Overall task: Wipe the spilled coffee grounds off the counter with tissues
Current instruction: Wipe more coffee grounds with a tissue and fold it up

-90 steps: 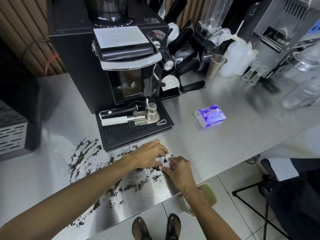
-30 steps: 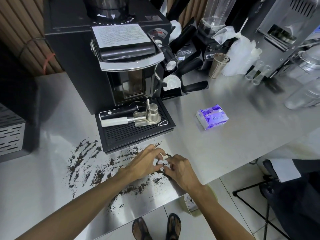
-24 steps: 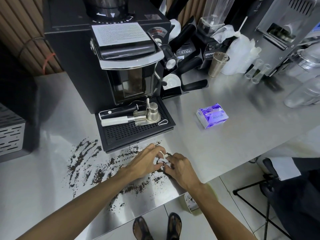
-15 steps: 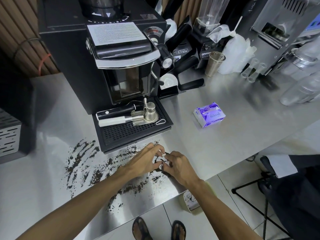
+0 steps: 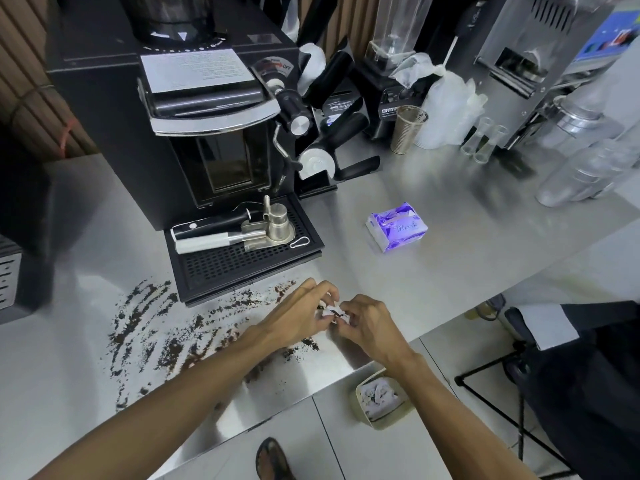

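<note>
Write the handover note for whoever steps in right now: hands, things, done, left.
Left hand and right hand: both pinch one soiled tissue together just above the counter near its front edge.
Tissue pack: on the counter, right of the drip tray.
Bin: on the floor below the edge, used tissues inside.
Done: some grounds gathered.
Left: most coffee grounds remain, spread to the left of the hands.

- Bare surface (image 5: 398, 282) lies open between the drip tray (image 5: 242, 258) and the tissue pack (image 5: 396, 230), wide enough for a hand to pass
- The grinder (image 5: 180, 109) and its tray block the back
- Coffee grounds (image 5: 162, 330) cover the left stretch
- Right of the pack the surface runs clear up to the stacked clear cups (image 5: 585, 171)
</note>
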`<state>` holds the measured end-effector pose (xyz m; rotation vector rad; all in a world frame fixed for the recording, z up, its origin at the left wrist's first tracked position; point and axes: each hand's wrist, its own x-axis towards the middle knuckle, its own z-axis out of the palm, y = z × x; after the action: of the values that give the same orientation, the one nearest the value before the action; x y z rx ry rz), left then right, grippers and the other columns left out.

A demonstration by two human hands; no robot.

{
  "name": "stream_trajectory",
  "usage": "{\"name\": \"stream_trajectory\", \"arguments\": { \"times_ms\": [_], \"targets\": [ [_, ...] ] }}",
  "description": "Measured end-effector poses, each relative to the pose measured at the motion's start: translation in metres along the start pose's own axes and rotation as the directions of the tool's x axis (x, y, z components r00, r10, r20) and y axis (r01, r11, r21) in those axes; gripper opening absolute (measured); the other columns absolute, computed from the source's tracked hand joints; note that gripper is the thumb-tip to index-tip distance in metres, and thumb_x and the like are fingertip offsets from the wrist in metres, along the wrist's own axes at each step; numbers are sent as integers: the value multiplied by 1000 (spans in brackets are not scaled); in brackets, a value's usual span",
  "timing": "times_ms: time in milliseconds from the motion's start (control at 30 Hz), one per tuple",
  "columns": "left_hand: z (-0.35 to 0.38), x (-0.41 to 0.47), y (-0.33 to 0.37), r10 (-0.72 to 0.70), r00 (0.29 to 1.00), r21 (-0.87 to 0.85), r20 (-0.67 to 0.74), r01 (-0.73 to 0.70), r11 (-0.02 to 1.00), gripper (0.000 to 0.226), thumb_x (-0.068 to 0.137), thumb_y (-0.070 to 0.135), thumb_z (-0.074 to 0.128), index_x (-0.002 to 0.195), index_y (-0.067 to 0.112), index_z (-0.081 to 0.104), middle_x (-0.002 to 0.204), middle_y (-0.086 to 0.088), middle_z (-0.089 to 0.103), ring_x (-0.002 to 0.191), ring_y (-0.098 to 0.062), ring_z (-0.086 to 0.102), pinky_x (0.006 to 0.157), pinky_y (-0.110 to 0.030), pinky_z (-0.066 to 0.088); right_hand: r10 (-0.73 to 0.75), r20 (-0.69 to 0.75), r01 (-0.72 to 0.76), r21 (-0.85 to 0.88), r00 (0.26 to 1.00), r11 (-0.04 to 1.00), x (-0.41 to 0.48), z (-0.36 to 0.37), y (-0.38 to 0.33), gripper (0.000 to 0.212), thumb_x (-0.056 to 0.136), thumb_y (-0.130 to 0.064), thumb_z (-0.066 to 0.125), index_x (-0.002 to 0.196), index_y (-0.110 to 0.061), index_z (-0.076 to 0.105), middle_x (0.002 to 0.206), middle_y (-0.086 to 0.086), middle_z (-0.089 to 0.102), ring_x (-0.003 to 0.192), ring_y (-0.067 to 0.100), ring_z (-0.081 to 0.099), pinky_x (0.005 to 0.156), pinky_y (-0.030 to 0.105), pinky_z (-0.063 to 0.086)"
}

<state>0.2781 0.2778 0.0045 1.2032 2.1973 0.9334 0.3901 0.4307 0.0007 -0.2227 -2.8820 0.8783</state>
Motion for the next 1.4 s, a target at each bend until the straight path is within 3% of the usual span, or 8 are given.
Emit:
{"name": "stream_trajectory", "arguments": {
  "times_ms": [300,600,700,867,1000,1167,1267,1400],
  "targets": [
    [64,19,65,0,1000,-37,5,0,999,29,86,26,65,106,39,49,102,14,47,90,-10,61,85,-32,52,7,-4,-6,45,1000,999,-59,-50,57,14,84,-22,70,81,-9,67,72,-1,52,58,13,49,58,26,44],
    [170,38,132,-22,1000,-28,-4,22,999,30,82,21,68,106,29,52,98,7,55,99,-4,49,82,-22,45,0,17,-1,82,1000,997,-142,-96,136,7,81,-16,73,85,-11,69,69,-15,46,56,-3,42,57,8,31],
    [206,42,137,-36,999,-35,21,37,999,32,83,23,67,102,39,48,102,7,57,98,5,44,76,-7,33,29,57,-32,54,998,998,-161,-95,168,12,80,-22,69,79,-11,66,67,-9,45,58,1,42,58,14,31],
    [256,49,132,-90,995,-63,38,92,994,31,84,25,70,102,39,49,106,7,54,98,4,48,80,-15,37,66,103,-72,54,993,996,-184,-77,212,15,82,-27,67,88,-13,69,71,-8,48,61,2,44,60,16,36],
    [305,62,92,-112,992,-75,51,116,990,26,86,24,70,109,27,57,111,1,55,95,-4,50,77,-8,37,114,148,-119,26,982,993,-191,-33,256,15,82,-23,69,95,-15,71,75,-4,52,63,10,50,60,27,46],
    [392,87,-8,-90,994,-9,65,91,996,27,81,26,75,106,25,66,103,5,62,94,-6,54,86,-27,48,130,145,-132,2,981,991,-195,70,333,11,82,-18,70,92,-15,72,75,-4,53,62,9,50,57,20,41],
    [451,97,-71,-106,992,-2,70,106,994,23,81,19,75,103,18,70,93,4,67,82,-12,57,75,-19,47,145,138,-153,50,980,987,-202,146,384,12,80,-13,74,93,-15,73,75,-8,52,61,9,53,59,20,43],
    [524,105,-147,-127,990,14,58,126,992,18,77,17,77,94,15,71,71,16,56,63,0,48,61,-9,35,179,141,-192,84,974,978,-208,237,445,15,79,-14,77,93,-18,73,74,-13,52,61,5,51,60,17,41]
  ]
}}
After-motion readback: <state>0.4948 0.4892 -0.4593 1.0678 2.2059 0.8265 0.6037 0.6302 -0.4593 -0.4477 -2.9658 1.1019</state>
